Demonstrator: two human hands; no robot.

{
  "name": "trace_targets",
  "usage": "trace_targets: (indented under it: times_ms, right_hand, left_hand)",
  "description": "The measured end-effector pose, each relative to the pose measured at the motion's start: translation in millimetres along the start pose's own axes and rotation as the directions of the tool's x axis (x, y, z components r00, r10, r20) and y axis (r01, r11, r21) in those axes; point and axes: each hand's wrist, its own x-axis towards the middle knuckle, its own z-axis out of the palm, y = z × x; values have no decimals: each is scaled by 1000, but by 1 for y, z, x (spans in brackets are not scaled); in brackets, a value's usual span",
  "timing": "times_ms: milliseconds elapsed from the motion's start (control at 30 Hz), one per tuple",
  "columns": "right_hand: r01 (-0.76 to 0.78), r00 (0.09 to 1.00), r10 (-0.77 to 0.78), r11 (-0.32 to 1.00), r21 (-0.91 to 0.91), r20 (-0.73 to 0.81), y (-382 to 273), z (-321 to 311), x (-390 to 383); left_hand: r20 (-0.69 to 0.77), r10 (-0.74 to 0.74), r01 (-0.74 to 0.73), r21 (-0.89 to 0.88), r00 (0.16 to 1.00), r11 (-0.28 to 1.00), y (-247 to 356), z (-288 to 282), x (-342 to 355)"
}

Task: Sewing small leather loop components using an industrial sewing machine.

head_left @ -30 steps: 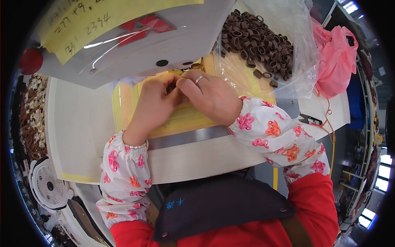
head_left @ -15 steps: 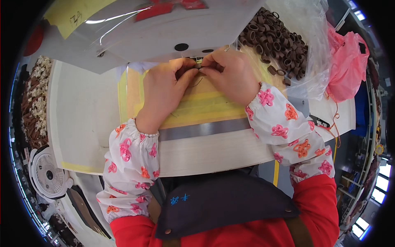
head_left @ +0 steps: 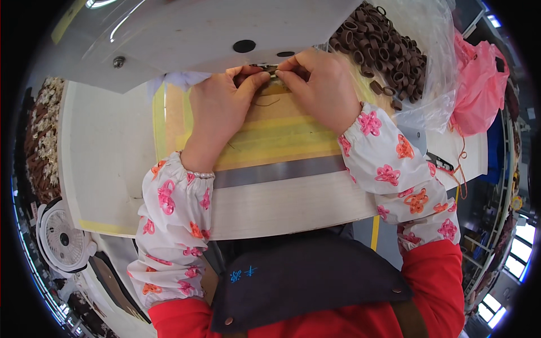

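My left hand (head_left: pixel 220 112) and my right hand (head_left: pixel 321 93) meet under the grey machine head (head_left: pixel 186 39), at small metal fittings near the top of a yellow-taped work surface (head_left: pixel 270 129). Fingers and thumbs of both hands are pinched close together there; whatever they hold is too small and hidden to name. A loose dark thread (head_left: pixel 267 103) lies below my fingertips. Beside my right hand, many brown rings (head_left: pixel 397 59) are piled in and around a clear plastic bag (head_left: pixel 437 107).
A pink plastic bag (head_left: pixel 476 84) and black thread snips (head_left: pixel 439 160) lie at the right. A white table (head_left: pixel 101 158) runs across the middle, with a white fan (head_left: pixel 62 239) and heaped brown and cream pieces (head_left: pixel 45 135) off its left edge.
My right hand has drawn apart from over my left hand to the right. Both hands have moved farther up under the machine head, fingertips pinched. The view has also shifted slightly.
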Motion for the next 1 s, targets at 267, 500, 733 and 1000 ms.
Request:
trace_targets:
  times_ms: [267,500,733,1000]
  right_hand:
    - [-4,1000,4,1000,-28,18,0,-6,5]
    - [-39,998,39,999,10,51,-1,-6,8]
    - [-53,994,55,998,-24,91,-3,-7,12]
    - [-73,994,70,997,24,85,3,-6,11]
  left_hand:
    - [34,13,-13,-10,999,1000,1,-1,4]
    - [103,-111,108,34,989,994,7,-5,4]
    - [93,-203,204,0,975,979,10,-8,2]
    - [62,-105,107,-32,993,994,1,-4,3]
